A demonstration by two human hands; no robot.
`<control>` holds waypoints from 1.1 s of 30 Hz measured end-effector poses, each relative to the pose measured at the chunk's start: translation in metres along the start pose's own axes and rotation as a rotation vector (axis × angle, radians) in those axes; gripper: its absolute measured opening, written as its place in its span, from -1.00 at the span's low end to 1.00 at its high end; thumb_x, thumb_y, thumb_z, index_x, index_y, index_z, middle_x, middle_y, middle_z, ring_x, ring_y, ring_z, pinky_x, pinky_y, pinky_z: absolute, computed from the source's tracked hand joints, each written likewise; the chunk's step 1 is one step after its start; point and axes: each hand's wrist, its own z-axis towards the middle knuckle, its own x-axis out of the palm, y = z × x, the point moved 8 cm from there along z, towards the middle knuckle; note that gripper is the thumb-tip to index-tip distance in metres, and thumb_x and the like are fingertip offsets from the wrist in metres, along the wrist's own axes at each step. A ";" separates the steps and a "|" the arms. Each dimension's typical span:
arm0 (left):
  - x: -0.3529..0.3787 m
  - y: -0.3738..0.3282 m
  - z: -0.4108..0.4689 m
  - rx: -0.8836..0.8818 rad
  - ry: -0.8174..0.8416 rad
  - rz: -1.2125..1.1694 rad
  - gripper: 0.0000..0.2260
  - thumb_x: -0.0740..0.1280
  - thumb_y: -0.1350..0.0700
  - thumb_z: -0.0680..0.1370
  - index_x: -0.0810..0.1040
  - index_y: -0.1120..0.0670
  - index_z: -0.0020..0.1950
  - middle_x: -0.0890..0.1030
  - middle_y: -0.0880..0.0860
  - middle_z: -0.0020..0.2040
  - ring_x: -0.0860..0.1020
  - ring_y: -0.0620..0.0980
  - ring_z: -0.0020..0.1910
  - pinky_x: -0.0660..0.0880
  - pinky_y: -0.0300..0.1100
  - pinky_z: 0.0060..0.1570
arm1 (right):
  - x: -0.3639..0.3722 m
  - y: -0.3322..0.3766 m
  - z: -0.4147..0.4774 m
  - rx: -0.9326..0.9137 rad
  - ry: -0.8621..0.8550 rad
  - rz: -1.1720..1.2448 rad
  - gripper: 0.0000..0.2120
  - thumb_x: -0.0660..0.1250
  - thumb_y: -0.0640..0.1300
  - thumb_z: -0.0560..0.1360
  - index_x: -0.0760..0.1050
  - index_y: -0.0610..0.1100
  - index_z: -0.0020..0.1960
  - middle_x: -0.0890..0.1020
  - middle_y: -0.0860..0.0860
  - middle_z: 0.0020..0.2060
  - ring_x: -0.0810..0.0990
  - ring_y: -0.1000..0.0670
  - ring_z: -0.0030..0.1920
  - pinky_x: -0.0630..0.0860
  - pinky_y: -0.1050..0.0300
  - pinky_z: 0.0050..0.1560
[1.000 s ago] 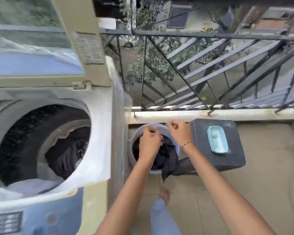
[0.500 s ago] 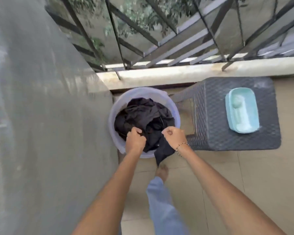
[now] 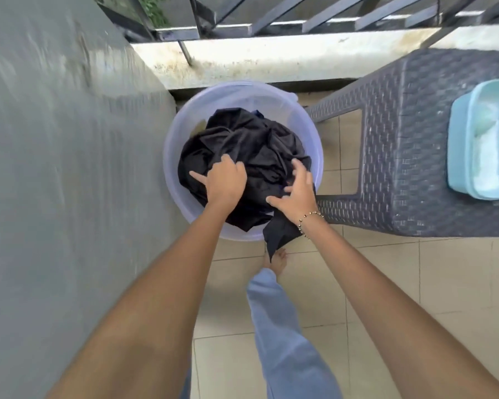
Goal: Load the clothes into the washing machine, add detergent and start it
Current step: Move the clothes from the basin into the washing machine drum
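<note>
Black clothes [image 3: 251, 145] heaped in lavender bucket [image 3: 242, 93]. Left hand [image 3: 225, 184] digs into cloth, grasping; right hand [image 3: 296, 192] splayed on heap, unclenched. Close right hand, tuck overhanging corner [image 3: 280, 234], scoop from underneath, lift whole bundle.

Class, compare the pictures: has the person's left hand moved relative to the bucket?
Yes. Against the rim of the bucket, the left hand has moved from the near edge inward, over the dark clothes.
</note>
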 end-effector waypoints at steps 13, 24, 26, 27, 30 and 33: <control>-0.072 -0.048 -0.048 -0.230 0.358 -1.232 -0.71 0.25 -0.07 0.57 0.61 0.12 -0.07 0.67 0.06 -0.18 0.62 0.00 -0.20 0.54 -0.20 -0.25 | -0.016 0.084 -0.021 0.045 0.058 0.528 -0.77 0.11 -0.34 0.59 0.44 -0.21 0.18 0.54 -0.16 0.11 0.62 0.06 -0.04 0.51 0.32 -0.05; -0.018 0.033 -0.062 -0.633 0.478 -1.291 -0.54 0.25 -0.23 0.55 0.53 0.07 0.27 0.58 0.10 0.23 0.61 0.09 -0.04 0.62 -0.04 -0.28 | -0.015 0.110 -0.075 0.149 0.310 1.262 -0.39 0.04 -0.24 0.58 0.61 -0.04 -0.54 0.66 0.06 -0.45 0.65 0.09 -0.37 0.50 0.14 -0.01; -0.022 0.024 -0.062 -0.581 0.448 -1.321 -0.69 0.18 -0.02 0.65 0.50 0.15 0.26 0.62 0.11 0.05 0.58 0.03 -0.13 0.57 -0.09 -0.21 | -0.015 0.099 -0.075 0.204 0.256 1.228 -0.38 0.05 -0.24 0.57 0.59 -0.01 -0.58 0.63 0.08 -0.49 0.63 0.08 -0.40 0.49 0.15 -0.08; -0.025 0.020 -0.061 -0.569 0.434 -1.334 -0.71 0.15 0.01 0.66 0.48 0.15 0.26 0.61 0.09 -0.03 0.56 0.02 -0.14 0.54 -0.10 -0.18 | -0.014 0.088 -0.071 0.262 0.228 1.209 -0.48 0.11 -0.20 0.54 0.60 -0.02 -0.51 0.62 0.04 -0.47 0.62 0.02 -0.36 0.49 0.12 -0.13; -0.029 0.023 -0.060 -0.529 0.414 -1.275 -0.65 0.18 -0.02 0.64 0.48 0.18 0.30 0.61 0.10 0.14 0.57 0.01 -0.06 0.55 -0.12 -0.06 | -0.021 0.037 -0.050 0.467 0.050 1.014 -0.85 0.28 -0.05 0.43 0.51 -0.13 -0.15 0.62 -0.06 -0.27 0.57 -0.07 -0.24 0.48 0.14 -0.19; -0.028 0.033 -0.067 -0.553 0.453 -1.204 -0.66 0.21 -0.08 0.62 0.53 0.16 0.20 0.59 0.06 0.17 0.57 0.04 -0.03 0.55 -0.11 -0.05 | -0.042 0.015 -0.036 0.461 -0.191 0.769 -0.34 0.47 0.06 0.25 0.30 -0.14 0.22 0.52 -0.06 0.09 0.56 -0.06 0.02 0.54 0.02 0.07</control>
